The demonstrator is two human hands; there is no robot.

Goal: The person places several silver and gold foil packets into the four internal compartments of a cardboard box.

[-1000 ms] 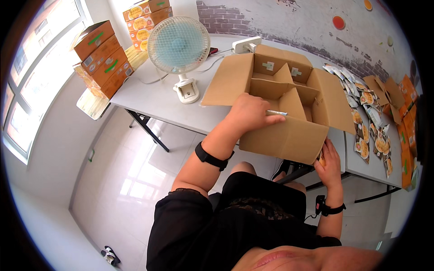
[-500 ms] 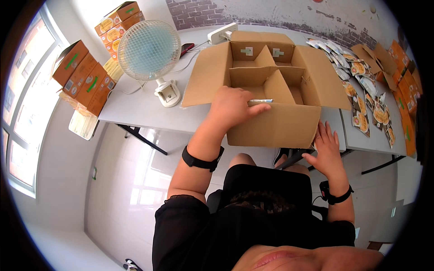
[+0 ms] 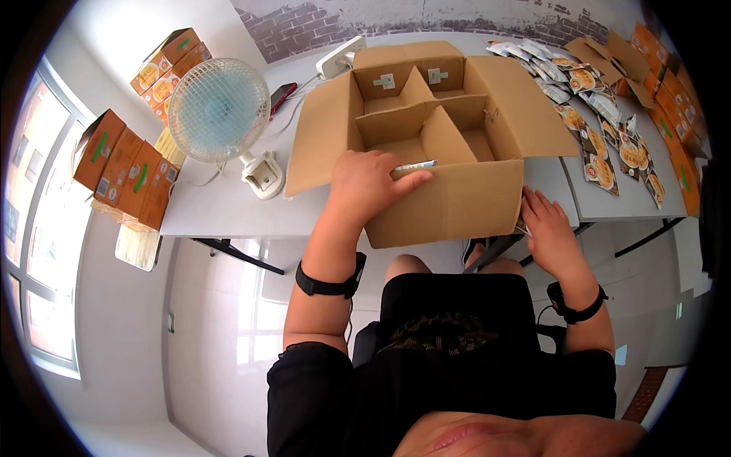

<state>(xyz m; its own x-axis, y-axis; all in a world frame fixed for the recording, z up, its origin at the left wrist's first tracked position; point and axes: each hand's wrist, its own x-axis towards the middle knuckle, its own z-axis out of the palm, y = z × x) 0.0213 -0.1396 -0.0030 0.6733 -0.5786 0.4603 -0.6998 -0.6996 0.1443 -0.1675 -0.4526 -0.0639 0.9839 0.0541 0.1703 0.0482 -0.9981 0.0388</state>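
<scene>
In front of me a large open cardboard box [image 3: 445, 206], divided into compartments, sits at the table's front edge with its flaps spread. Over its near wall reaches my left hand [image 3: 368, 185], fingers inside the near-left compartment and thumb along the rim. A thin packet [image 3: 416, 165] shows as a white and blue strip in the grip; the rest of it is hidden. Beside the box's near right corner is my right hand [image 3: 548, 232], its fingers stretched out and close to the side wall. Something small and pale shows under those fingers, too covered to name.
A small fan [image 3: 221, 110] stands left of the box, with a phone [image 3: 282, 99] and a power strip [image 3: 339, 58] behind. Orange cartons [image 3: 126, 164] are stacked at the left, more cartons [image 3: 678, 114] at the right. Several food packets [image 3: 601, 171] lie on the right table [image 3: 567, 183].
The view has shifted, so the table and box appear further left. My left hand keeps its place at the box; my right hand stays by the right side, with its fingers slightly moved.
</scene>
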